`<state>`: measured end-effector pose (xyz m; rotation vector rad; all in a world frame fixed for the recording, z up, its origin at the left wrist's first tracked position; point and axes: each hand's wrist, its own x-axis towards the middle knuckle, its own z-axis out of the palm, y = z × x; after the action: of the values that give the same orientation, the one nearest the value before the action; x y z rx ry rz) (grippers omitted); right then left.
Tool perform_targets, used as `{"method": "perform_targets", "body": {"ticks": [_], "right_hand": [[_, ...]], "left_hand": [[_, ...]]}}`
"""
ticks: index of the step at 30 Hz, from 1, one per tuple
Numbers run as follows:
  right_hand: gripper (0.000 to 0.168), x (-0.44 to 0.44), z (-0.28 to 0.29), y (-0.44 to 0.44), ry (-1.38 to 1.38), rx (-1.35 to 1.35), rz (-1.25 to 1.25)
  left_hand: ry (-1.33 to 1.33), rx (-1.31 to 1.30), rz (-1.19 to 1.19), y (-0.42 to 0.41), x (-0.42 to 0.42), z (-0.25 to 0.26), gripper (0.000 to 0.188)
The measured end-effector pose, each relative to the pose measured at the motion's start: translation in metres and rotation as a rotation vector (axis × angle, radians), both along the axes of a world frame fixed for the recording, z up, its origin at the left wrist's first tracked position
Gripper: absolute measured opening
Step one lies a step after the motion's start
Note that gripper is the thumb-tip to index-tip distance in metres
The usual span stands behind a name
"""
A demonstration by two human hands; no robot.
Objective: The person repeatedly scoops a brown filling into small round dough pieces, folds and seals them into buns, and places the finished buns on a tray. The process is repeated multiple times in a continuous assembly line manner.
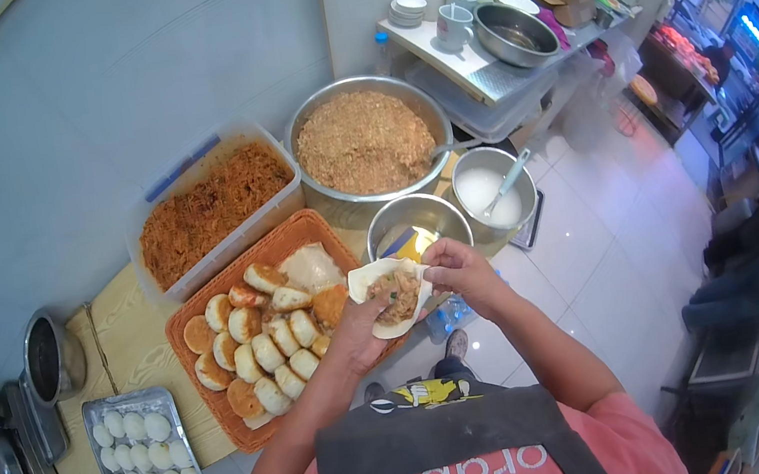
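Note:
A round of pale dough (363, 282) with meat filling (399, 294) in its middle rests in my left hand (360, 332), the thumb lying over the filling. My right hand (465, 271) pinches the dough's right edge between thumb and fingers. Below the dough lies an orange woven basket (210, 419) of browned round buns (266, 352). Just beyond my hands is a steel bowl (413, 212) with a blue and yellow packet (411, 240) in it. Farther off stands a large steel basin (380, 195) of minced filling (363, 141).
A plastic tub (224, 260) holds reddish shredded filling. A metal tray (137, 398) carries rows of white dough balls. At right, a steel pot (493, 190) holds white liquid and a utensil. Cups and a bowl crowd a side shelf (426, 50); a griddle (39, 442) stands left.

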<state>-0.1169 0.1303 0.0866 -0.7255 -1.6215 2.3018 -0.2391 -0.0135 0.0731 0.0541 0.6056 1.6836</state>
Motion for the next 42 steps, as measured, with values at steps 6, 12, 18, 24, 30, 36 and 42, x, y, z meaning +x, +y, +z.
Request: {"method": "perform_targets", "body": {"ticks": [6, 12, 18, 24, 30, 36, 42], "right_hand": [[0.026, -0.001, 0.005, -0.037, -0.194, -0.156, 0.105], [0.017, 0.013, 0.005, -0.054, -0.206, 0.011, -0.003], [0.016, 0.025, 0.022, -0.045, -0.246, 0.141, 0.114], [0.011, 0.045, 0.01, -0.039, -0.136, 0.298, 0.079], [0.008, 0.042, 0.017, -0.033, -0.092, 0.254, 0.16], [0.014, 0.044, 0.006, -0.029, -0.157, 0.212, 0.226], [0.015, 0.048, 0.011, -0.035, -0.216, 0.194, 0.191]], "left_hand": [[0.106, -0.071, -0.046, -0.041, 0.001, -0.008, 0.04], [0.186, -0.194, -0.034, -0.049, 0.007, -0.014, 0.035], [0.318, -0.255, -0.135, -0.042, 0.026, -0.007, 0.03], [0.359, -0.308, -0.202, -0.033, 0.031, -0.014, 0.028], [0.439, -0.296, -0.39, -0.024, 0.026, 0.001, 0.026], [0.385, -0.257, -0.542, -0.025, 0.016, 0.004, 0.029], [0.355, -0.263, -0.496, -0.025, 0.015, 0.01, 0.032]]}}
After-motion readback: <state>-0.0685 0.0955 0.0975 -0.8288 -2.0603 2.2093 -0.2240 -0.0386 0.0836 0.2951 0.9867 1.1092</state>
